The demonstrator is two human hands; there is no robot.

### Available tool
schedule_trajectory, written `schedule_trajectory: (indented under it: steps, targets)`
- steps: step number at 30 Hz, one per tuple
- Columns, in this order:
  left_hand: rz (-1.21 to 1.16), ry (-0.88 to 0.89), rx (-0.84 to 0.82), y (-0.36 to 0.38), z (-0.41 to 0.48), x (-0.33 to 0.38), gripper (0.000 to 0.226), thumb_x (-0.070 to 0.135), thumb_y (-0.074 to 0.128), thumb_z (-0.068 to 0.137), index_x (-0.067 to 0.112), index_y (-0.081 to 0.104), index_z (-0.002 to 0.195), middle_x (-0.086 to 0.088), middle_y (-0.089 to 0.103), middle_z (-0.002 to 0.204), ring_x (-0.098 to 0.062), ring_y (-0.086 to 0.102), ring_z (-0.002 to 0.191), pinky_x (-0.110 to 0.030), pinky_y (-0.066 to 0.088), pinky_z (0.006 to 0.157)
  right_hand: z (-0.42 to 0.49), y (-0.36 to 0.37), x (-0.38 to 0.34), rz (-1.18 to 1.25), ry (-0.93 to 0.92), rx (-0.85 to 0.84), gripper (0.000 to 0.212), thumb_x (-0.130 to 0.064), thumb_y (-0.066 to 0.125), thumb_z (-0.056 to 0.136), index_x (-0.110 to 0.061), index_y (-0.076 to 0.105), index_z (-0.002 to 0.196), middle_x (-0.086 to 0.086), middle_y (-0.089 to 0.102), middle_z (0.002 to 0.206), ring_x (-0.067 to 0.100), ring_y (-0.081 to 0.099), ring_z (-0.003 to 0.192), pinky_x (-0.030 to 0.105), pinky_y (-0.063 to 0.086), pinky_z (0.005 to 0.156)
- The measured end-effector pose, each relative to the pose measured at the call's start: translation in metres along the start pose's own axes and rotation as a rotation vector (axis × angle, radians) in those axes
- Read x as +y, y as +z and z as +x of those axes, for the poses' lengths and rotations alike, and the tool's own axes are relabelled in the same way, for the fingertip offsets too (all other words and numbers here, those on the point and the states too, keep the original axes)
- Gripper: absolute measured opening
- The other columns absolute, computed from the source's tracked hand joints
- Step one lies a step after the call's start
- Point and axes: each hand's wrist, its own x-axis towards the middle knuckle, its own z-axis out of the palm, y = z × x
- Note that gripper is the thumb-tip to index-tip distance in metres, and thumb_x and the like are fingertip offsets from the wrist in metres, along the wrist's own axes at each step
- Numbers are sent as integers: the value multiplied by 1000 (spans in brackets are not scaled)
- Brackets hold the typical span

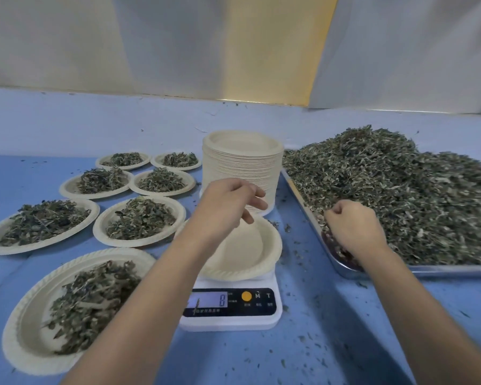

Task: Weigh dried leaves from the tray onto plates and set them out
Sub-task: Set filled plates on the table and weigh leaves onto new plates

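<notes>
— blue table (331, 343) under pale sheeting: where do the dried leaves (400, 190) sit?
— heaped on a steel tray (442, 269) at right. seven filled plates (97, 229) stand in rows at left, with a tall stack of plates (242, 165) just beyond the scale (261, 320).
— and the hands?
— right hand (350, 226) is sunk in the heap at the tray's near corner, fingers curled around leaves. left hand (231, 201) hovers over the empty plate (250, 254) on the scale, fingers loosely bent, holding nothing. the display reads zero.
</notes>
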Motion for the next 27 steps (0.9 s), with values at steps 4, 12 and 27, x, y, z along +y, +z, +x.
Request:
schedule_trajectory:
  steps: [4, 12, 27]
  targets:
    - [-23, 29, -50, 31, 5, 13, 26, 17, 45, 94, 19, 68, 80, 9, 72, 69, -6, 52, 45, -20, 38, 50, 14, -12, 28, -166, 95, -281, 46, -41, 41, 93, -9, 52, 61, 10, 56, 72, 31, 60, 84, 35, 43, 74]
    - [-101, 51, -100, 68, 9, 22, 26, 16, 46, 95, 18, 68, 80, 6, 73, 73, -6, 51, 44, -18, 37, 49, 16, -7, 46, 149, 244, -726, 61, -35, 37, 97, -9, 65, 49, 7, 58, 49, 15, 38, 38, 21, 32, 44]
    - [-155, 40, -126, 80, 22, 30, 25, 15, 46, 95, 16, 68, 83, 4, 72, 70, -6, 50, 42, -19, 36, 47, 48, 15, 36, -233, -155, 131, 25, -19, 47, 91, -10, 63, 107, 8, 61, 115, 27, 50, 110, 36, 41, 84]
